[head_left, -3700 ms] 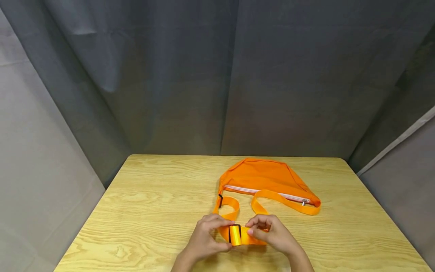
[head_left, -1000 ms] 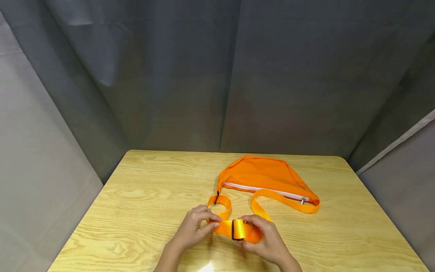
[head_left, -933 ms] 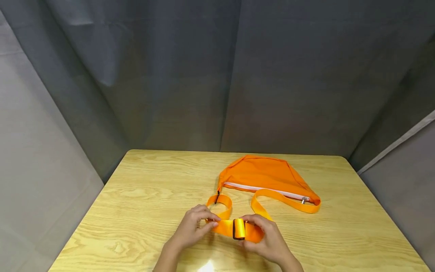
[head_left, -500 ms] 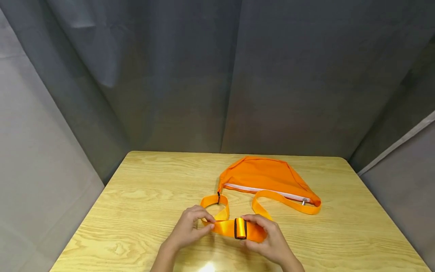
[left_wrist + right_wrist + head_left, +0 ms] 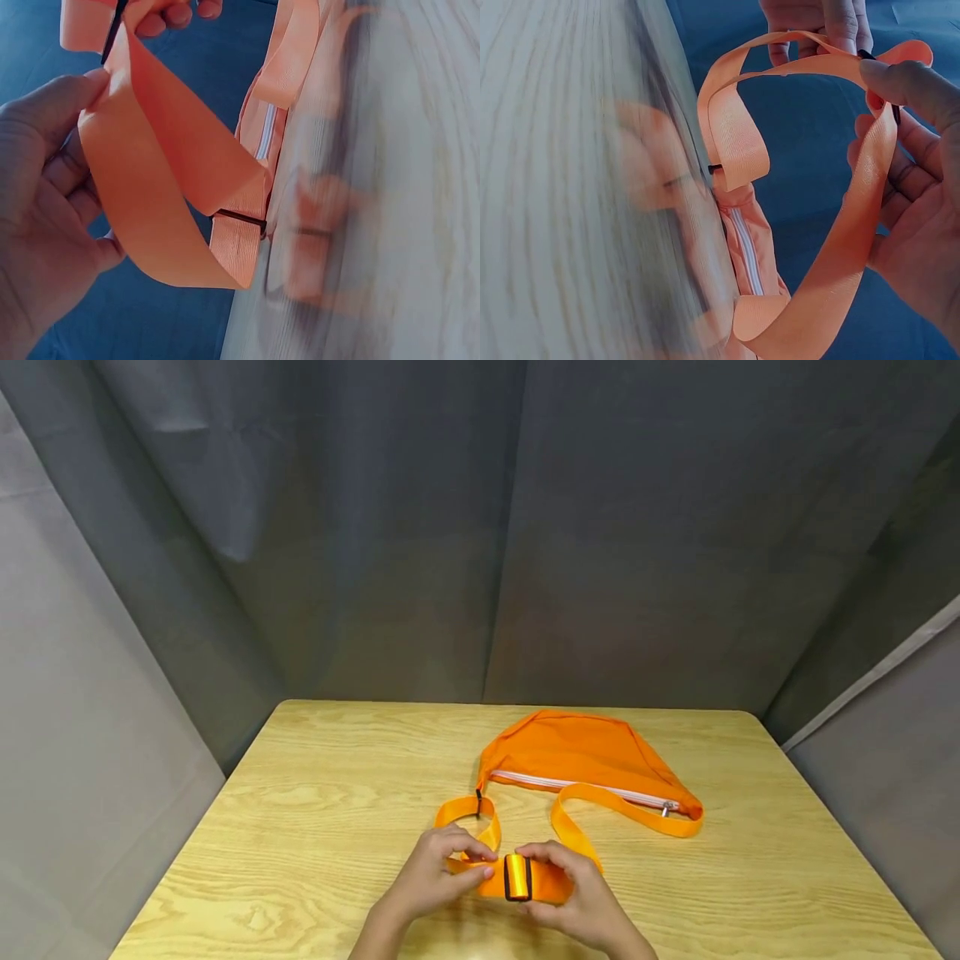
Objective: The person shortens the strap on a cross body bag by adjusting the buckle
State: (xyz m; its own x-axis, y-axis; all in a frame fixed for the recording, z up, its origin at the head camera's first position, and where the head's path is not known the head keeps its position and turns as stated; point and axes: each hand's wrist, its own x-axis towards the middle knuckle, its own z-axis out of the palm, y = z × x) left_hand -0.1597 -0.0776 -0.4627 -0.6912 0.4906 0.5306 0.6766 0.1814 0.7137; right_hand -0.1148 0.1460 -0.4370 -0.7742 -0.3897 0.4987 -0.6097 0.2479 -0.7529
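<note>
the left hand [image 5: 442, 878] pinches a flat, shiny orange webbing strap [image 5: 551, 883] between thumb and fingers, just left of a black rectangular slider buckle [image 5: 528, 878]; the right hand [image 5: 573, 897] grips the slider buckle and the strap at its right side, thumb against the black frame in the right wrist view; the hands are near each other but apart; beyond them, a half-moon orange fabric pouch [image 5: 577, 747] with a white zipper [image 5: 525, 778] lies on the pale wood-grain table [image 5: 315, 827]; by its left end, the strap loops through a small black ring [image 5: 478, 805]
</note>
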